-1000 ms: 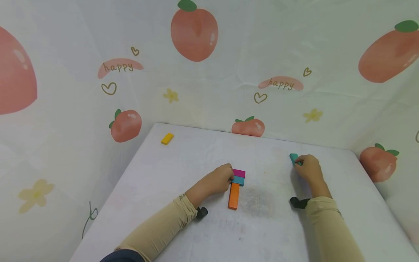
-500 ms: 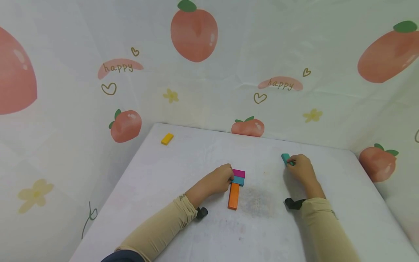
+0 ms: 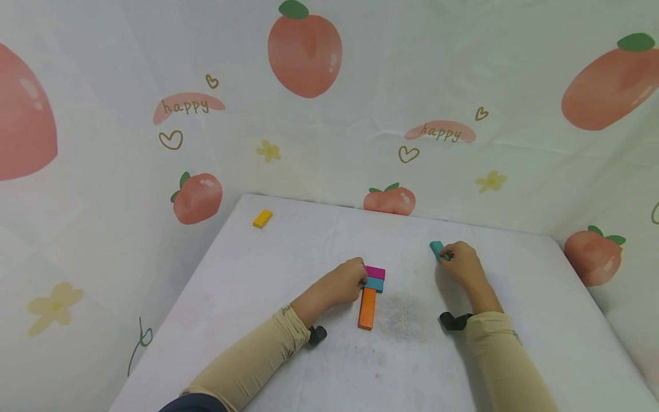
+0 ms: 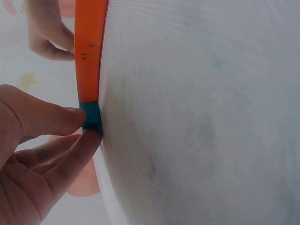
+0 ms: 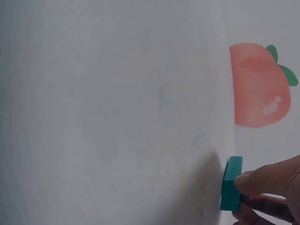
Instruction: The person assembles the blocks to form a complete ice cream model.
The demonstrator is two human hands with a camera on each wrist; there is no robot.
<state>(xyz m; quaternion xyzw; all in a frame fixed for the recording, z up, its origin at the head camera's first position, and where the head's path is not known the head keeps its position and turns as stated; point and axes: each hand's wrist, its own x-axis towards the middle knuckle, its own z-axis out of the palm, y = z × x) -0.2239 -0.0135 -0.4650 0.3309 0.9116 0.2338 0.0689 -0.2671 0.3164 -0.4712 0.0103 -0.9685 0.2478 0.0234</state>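
Note:
At the middle of the table, my left hand (image 3: 346, 281) pinches the left end of a blue block (image 3: 374, 284) between thumb and finger, as the left wrist view shows. Against the blue block's far side lies a magenta block (image 3: 376, 273), its left end partly hidden by the fingers. An orange block (image 3: 367, 309) runs lengthwise toward me from the blue block's near side. Farther right, my right hand (image 3: 465, 266) grips a teal-green block (image 5: 230, 185) between thumb and fingers. That block is at or just above the table; which, I cannot tell.
A yellow block (image 3: 262, 218) lies near the far left corner of the white table (image 3: 309, 229). Fabric walls printed with peaches stand along the back and sides. Black wrist devices (image 3: 455, 321) stick out from both sleeves.
My right hand has moved left with the teal-green block, toward the grouped blocks. The left hand and the blocks beside it have stayed in place.

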